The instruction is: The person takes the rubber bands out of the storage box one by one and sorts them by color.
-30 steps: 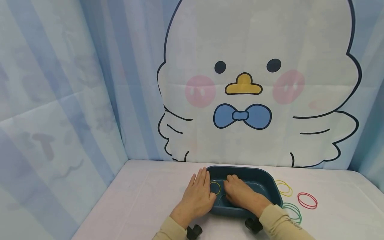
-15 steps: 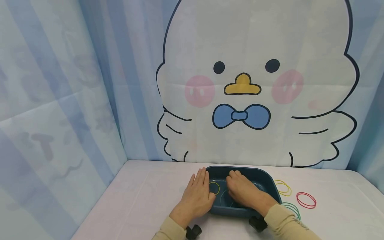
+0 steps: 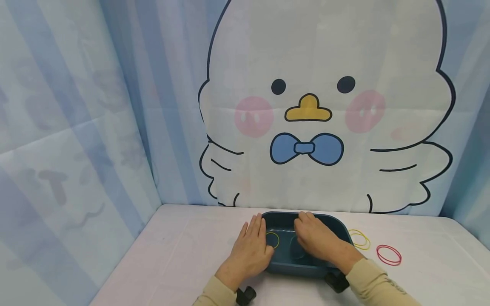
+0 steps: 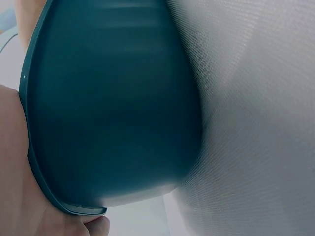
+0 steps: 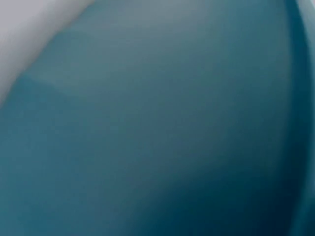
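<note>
In the lower middle of the head view a dark teal tray (image 3: 340, 227) sat on the pale worktop (image 3: 183, 255), and both hands were at it. The left hand (image 3: 250, 250) lay flat along the tray's left edge, fingers straight and together, its grip released and only pressing against the rim; the left wrist view showed the tray's outer wall (image 4: 113, 113) close up with the palm at the frame's lower left. The right hand (image 3: 319, 242) reached inside the tray, fingers extended toward the far wall; whether it pinched anything under its fingertips could not be told, since the right wrist view (image 5: 157, 128) was filled with blurred teal. One yellow rubber band (image 3: 272, 239) lay on the tray floor between the two hands, so at least that one appeared to be already in. Right of the tray, on the worktop, another yellow band (image 3: 360, 239) lay just beside the rim, and a red band (image 3: 388, 254) lay further right, well apart from the hands. Judging by this, the gathering seemed partly done, with those two bands left outside. A cartoon chick backdrop (image 3: 321, 106) filled the upper frame.
</note>
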Tool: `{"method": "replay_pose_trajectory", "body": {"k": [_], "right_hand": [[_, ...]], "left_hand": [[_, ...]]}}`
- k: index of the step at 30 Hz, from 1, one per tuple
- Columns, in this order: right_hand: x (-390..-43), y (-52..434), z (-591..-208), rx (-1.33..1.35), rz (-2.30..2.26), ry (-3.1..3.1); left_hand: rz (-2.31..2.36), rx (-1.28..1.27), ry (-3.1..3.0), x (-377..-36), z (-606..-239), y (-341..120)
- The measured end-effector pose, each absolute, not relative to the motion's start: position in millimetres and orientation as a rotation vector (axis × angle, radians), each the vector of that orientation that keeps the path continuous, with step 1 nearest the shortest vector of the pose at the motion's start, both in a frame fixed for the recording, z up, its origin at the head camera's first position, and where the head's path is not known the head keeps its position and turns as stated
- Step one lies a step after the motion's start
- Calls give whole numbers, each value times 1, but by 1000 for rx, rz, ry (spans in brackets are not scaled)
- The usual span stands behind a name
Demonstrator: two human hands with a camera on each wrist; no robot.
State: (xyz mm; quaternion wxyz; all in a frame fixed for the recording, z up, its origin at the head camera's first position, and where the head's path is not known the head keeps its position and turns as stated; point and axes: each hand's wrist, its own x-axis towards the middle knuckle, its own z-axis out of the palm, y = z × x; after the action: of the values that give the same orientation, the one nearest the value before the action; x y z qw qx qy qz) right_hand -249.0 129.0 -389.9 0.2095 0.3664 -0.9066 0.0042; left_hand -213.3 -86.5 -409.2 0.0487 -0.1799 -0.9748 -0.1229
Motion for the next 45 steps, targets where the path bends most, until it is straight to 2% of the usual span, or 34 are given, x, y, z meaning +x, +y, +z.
{"method": "replay_pose_trajectory", "body": {"k": [29,45], "right_hand": [[-242,161,-371,958,-43,-2449],[-232,179,-351,832,-25,-2559]], "left_hand": [[-408,-556,-2974,-213,-410,-85],[-401,-556,-2966,-213,-411,-86]]}}
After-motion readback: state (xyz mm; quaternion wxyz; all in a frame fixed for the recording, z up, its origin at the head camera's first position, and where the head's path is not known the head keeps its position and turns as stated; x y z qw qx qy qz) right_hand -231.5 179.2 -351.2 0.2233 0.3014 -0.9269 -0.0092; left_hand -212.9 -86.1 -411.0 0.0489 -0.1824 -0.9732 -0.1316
